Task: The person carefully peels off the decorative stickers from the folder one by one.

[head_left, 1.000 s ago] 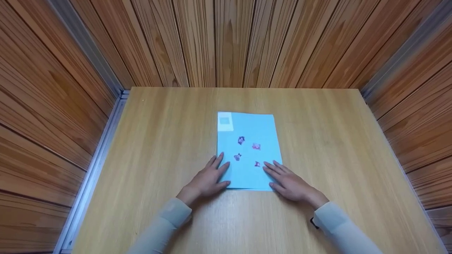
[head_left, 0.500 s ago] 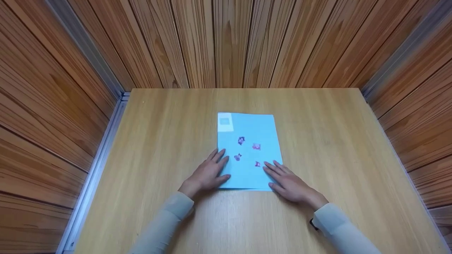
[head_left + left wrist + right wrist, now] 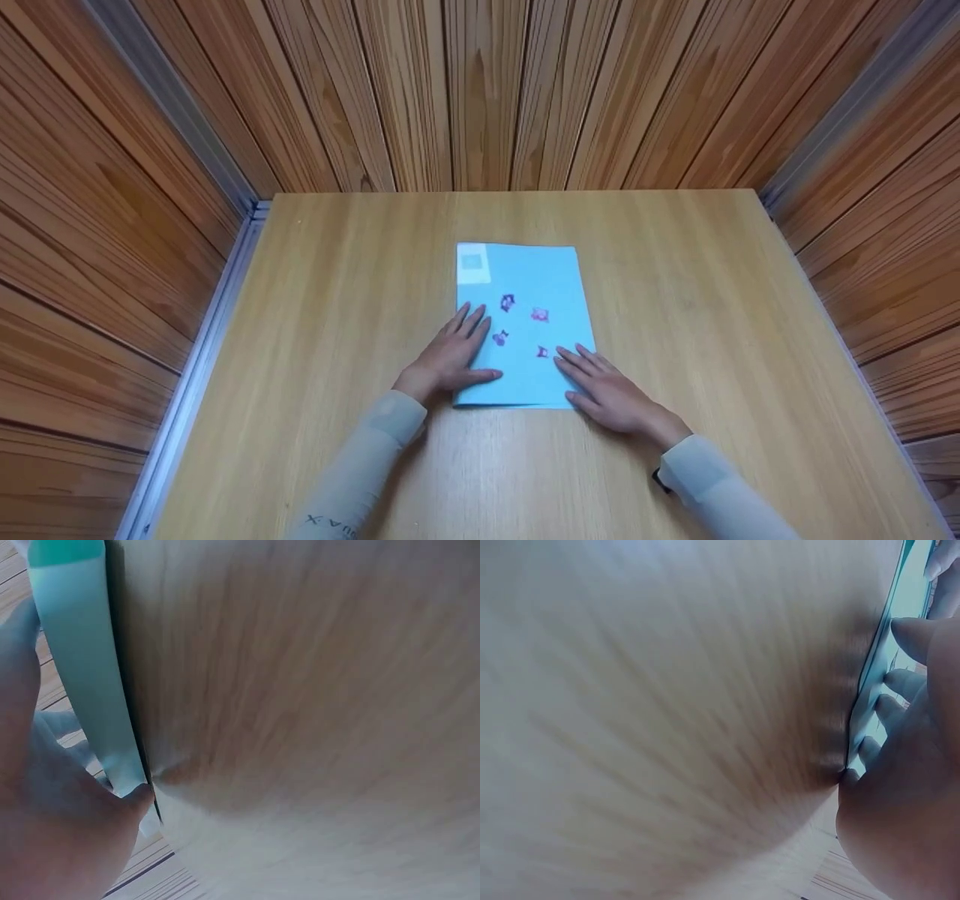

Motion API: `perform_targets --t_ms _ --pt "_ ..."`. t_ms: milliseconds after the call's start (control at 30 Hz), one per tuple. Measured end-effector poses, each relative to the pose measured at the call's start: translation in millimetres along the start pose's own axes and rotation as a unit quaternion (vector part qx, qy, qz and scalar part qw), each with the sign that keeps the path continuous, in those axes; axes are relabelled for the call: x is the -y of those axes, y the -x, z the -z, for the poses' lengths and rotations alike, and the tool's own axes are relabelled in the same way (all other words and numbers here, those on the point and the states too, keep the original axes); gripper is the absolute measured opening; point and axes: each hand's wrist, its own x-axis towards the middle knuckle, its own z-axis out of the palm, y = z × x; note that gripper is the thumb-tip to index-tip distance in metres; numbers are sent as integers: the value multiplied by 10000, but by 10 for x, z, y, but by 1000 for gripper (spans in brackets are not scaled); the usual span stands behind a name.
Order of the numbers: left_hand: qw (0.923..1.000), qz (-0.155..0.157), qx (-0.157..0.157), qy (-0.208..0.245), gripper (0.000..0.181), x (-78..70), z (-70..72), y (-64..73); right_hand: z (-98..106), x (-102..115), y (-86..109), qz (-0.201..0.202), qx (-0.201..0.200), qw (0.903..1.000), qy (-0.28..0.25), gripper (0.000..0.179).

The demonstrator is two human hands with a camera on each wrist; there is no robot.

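A light blue folder [image 3: 525, 382] lies flat on the table, with several small purple and pink stickers on its front and a white label [image 3: 473, 271] in its upper left corner. My left hand [image 3: 446, 356] rests on its left edge, fingers straight and pointing away, thumb spread across the lower part. On the lower right edge, the fingers of my right hand [image 3: 611, 390] lie extended beside the lowest sticker [image 3: 542, 352]. A thin dark gap shows along the folder's near edge. Both wrist views catch the blue folder [image 3: 86, 667] from the side, low over the wood.
The wooden table [image 3: 337, 300] extends around the folder on all sides. Wood-plank walls [image 3: 480, 97] stand behind it and at both sides, and a metal rail [image 3: 195, 360] runs along the left edge.
My left hand has slid up and inward along the left edge, uncovering the folder's lower left corner. The right hand stays in nearly the same place on the folder.
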Motion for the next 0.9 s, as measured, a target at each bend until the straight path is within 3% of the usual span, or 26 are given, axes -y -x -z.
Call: perform_targets --t_ms 300,633,900 --pt "9995 -48 32 -319 102 11 -19 -12 -4 2 -12 91 17 10000 11 61" --pt "9991 -124 6 -411 100 5 -30 -16 136 93 -56 -244 314 9991 170 63" --pt "9991 -52 43 -426 101 1 -48 -20 226 148 -268 -553 -41 9973 476 56"
